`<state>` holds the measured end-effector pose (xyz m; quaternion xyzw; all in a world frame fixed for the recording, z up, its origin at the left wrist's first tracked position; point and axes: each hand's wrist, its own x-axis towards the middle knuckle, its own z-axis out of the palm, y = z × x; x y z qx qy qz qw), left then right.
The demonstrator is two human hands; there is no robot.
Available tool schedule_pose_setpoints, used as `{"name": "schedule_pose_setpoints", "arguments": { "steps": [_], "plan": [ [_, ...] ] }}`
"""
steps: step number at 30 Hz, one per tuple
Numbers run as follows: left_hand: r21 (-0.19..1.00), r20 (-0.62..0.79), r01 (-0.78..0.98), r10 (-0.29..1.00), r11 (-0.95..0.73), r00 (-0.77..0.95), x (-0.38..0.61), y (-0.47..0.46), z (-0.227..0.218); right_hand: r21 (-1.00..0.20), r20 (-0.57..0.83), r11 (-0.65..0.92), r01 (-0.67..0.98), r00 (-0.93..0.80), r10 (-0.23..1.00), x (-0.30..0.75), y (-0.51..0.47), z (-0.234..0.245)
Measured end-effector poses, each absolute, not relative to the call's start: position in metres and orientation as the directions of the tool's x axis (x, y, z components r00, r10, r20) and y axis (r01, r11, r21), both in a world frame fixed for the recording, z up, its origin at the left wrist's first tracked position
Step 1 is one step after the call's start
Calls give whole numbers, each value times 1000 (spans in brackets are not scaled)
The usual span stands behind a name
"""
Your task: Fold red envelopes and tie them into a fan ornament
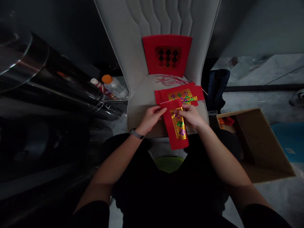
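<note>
Two bare forearms reach out over a dark lap. The left hand [150, 118] pinches the upper left corner of a red strip [177, 137] with a gold panel, and the right hand [191, 116] grips its upper right edge, so both are closed on it. The strip's long axis runs toward the person, and its lower end hangs past the front of the chair seat [142, 101]. Just beyond the fingers [158, 109] lies a stack of like pieces [181, 94]. To the right, an open cardboard box [258, 148] holds a few red pieces [225, 121].
</note>
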<state>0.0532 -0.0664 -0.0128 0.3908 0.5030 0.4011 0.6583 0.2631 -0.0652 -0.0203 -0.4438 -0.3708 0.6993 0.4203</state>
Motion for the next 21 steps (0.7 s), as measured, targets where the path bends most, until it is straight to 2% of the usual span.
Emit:
{"name": "schedule_pose_setpoints", "arguments": {
  "steps": [10, 21],
  "plan": [
    [938, -282, -188, 956, 292, 79, 47, -68, -2, -894, -301, -360, -266, -239, 923, 258, -70, -18],
    [945, -292, -112, 948, 307, 126, 40, -69, -3, -919, -257, -312, -243, -231, 938, 258, -72, -19]
  ]
}}
